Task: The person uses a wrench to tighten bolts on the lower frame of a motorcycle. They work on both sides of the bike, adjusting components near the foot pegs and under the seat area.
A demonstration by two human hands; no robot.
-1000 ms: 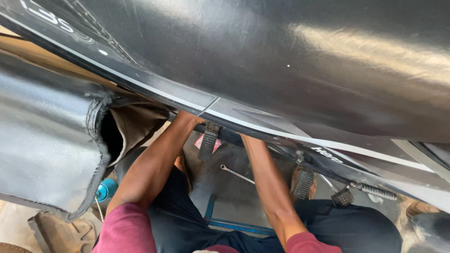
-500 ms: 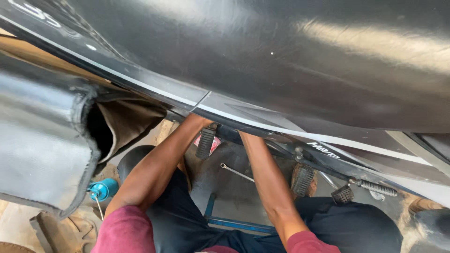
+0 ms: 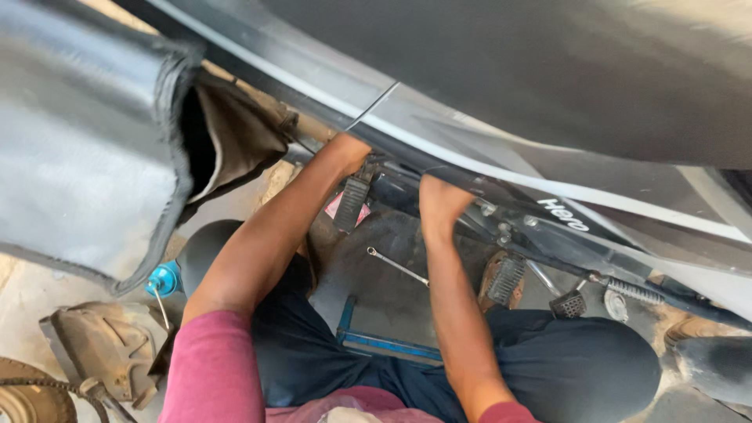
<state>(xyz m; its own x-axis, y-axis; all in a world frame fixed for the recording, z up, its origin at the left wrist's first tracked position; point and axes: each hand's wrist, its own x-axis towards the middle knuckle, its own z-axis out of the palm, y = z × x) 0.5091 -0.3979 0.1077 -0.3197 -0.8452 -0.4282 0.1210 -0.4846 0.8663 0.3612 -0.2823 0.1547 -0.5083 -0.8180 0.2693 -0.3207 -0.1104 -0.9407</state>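
1. Fingers of both hands are out of sight under the dark body panel (image 3: 501,102) of a motorcycle, so I cannot tell whether they are spread, pressed together or pinching anything.
2. Nearest the camera, both forearms run up from maroon sleeves (image 3: 211,368) over dark trousers (image 3: 580,360), with a blue bar (image 3: 384,341) lying on the floor between the legs.
3. A slim wrench (image 3: 397,265) lies on the grey floor between the two arms, touching neither; the floor around it is the widest free patch here.
4. The right hand (image 3: 440,202) is bent at the wrist against the panel's lower edge, just beside the frame bolts (image 3: 501,231).
5. The left hand (image 3: 350,149) disappears at the wrist under the same edge, just above a ribbed foot peg (image 3: 351,204).
6. A second ribbed peg (image 3: 506,280) and a coiled spring (image 3: 638,291) sit to the right, close under the frame.
7. At far left, a torn black seat cover (image 3: 86,141) hangs open; a blue-tipped oil can (image 3: 163,280) stands below it.
8. The bottom-left corner cuts off a chain (image 3: 47,385).
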